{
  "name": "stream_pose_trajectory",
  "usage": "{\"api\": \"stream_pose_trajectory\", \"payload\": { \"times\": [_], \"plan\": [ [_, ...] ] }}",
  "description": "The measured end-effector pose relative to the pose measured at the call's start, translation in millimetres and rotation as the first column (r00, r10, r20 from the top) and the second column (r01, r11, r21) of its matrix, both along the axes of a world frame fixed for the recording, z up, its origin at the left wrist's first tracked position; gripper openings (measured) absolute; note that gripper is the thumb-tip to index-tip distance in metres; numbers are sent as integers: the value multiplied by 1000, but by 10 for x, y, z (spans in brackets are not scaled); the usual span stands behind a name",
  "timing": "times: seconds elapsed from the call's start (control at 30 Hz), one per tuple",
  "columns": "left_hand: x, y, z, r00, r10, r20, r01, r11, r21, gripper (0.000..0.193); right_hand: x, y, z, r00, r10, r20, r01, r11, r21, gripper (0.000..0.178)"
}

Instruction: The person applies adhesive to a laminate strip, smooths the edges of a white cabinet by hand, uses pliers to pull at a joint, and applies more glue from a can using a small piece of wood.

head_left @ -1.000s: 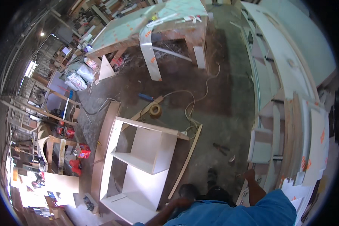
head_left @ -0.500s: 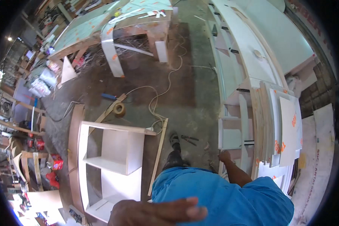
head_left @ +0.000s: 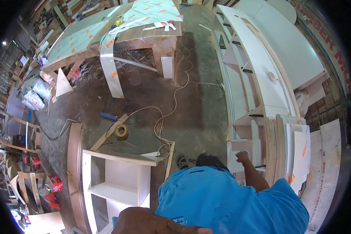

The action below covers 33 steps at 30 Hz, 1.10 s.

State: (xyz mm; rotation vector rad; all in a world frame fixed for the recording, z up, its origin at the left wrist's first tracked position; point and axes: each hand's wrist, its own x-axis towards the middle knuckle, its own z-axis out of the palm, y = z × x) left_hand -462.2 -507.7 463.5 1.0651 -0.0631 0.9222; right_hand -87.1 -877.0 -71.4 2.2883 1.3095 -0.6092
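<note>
At the lower edge my left hand [head_left: 160, 223] shows large and close, partly cut off. One finger stretches to the right across my blue shirt, and no object shows in the hand. Farther off on the right, my right hand [head_left: 243, 156] is closed with curled fingers, against or just in front of a white compartment of the long cabinet [head_left: 238, 146]. A small pale patch shows by its fingers, too small to name. To the left of my body stands a white open shelf unit [head_left: 121, 179] with a wooden-edged top.
White-faced boards [head_left: 298, 152] lean in a stack beside the long cabinet. A tape roll [head_left: 121, 132], a blue-handled tool [head_left: 109, 116], wood strips and a pale cable [head_left: 176, 93] lie on the floor. Ahead stands a workbench [head_left: 144, 37] with a hanging strip [head_left: 112, 78].
The view has shifted, so the bench and shelf unit sit lower in it. My right hand has risen along the cabinet compartment. My left hand has sunk toward the lower edge.
</note>
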Motion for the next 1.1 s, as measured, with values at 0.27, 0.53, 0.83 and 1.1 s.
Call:
{"api": "stream_pose_trajectory", "payload": {
  "times": [0.27,0.53,0.83,1.1],
  "plan": [
    [482,943,-158,994,-93,64,96,994,-50,57,446,1289,-217,979,48,-197,-71,991,-113,31],
    [1265,1659,-202,982,-74,177,90,992,-85,58,1567,2470,-839,934,310,-177,-315,949,-1,26],
    [1835,2244,-167,965,259,32,-254,960,-113,60,3156,5222,-445,821,539,-185,-518,842,155,14],
    [1604,3257,-336,988,-123,93,95,962,256,99,3813,6804,-648,512,-401,-759,488,864,-127,23]
  ]
}}
